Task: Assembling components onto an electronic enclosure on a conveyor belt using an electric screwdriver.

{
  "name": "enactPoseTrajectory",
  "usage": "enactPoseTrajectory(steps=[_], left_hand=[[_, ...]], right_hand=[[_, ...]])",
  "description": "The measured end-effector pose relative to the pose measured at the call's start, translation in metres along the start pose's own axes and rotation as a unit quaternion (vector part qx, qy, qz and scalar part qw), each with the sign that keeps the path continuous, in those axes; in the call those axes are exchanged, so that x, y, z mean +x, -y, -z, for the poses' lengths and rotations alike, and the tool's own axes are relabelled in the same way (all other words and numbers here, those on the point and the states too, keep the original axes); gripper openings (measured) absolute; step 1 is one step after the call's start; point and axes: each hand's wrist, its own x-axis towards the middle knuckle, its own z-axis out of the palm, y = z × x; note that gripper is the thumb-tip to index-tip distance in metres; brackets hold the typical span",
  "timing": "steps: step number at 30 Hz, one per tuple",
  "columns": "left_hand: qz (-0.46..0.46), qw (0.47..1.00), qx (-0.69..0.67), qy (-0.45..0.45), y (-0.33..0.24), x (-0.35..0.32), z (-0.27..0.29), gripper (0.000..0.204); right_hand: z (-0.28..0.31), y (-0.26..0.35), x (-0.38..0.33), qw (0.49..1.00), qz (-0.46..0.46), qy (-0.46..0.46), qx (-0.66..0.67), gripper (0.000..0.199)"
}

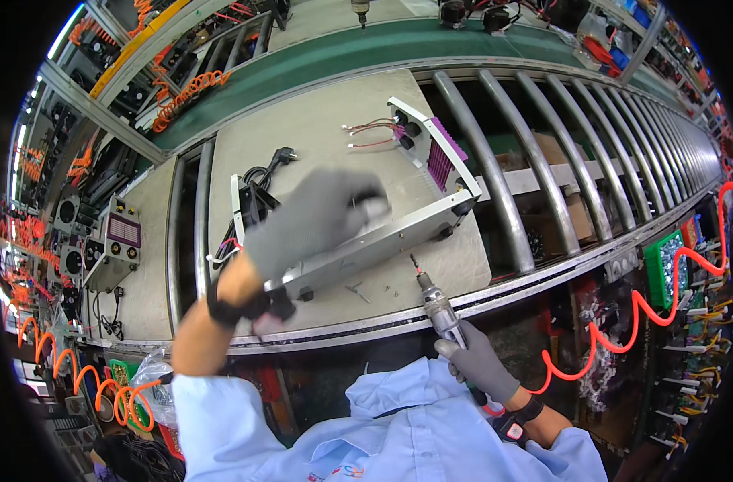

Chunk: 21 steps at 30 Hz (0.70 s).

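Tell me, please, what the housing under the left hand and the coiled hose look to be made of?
Housing: probably sheet metal, pale matte grey, with crisp folded edges. Coiled hose: likely flexible plastic, glossy orange, holding springy loops.

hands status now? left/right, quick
Left hand: blurred, spread flat on the metal chassis; no closed grip visible.
Right hand: closed around the pneumatic screwdriver, bit up.

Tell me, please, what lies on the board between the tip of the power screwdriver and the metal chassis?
In the head view, a few small loose screws lie on the grey board between the power screwdriver and the metal chassis.
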Motion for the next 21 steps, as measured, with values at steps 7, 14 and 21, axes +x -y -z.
enactPoseTrajectory(steps=[7,14,21], left_hand=[[0.039,0.994,0.046,-0.093,-0.012,-0.087,-0.145,0.012],[0.037,0.972,0.128,-0.195,0.006,-0.089,-0.199,0.004],[0.104,0.961,0.04,-0.254,-0.004,-0.105,-0.189,0.013]], right_hand=[[0.01,-0.008,-0.01,1.0,0.012,-0.008,-0.004,0.039],[0.012,-0.016,-0.026,1.0,0.01,-0.001,-0.027,0.041],[0.008,-0.024,-0.032,0.998,0.032,0.013,-0.043,0.047]])
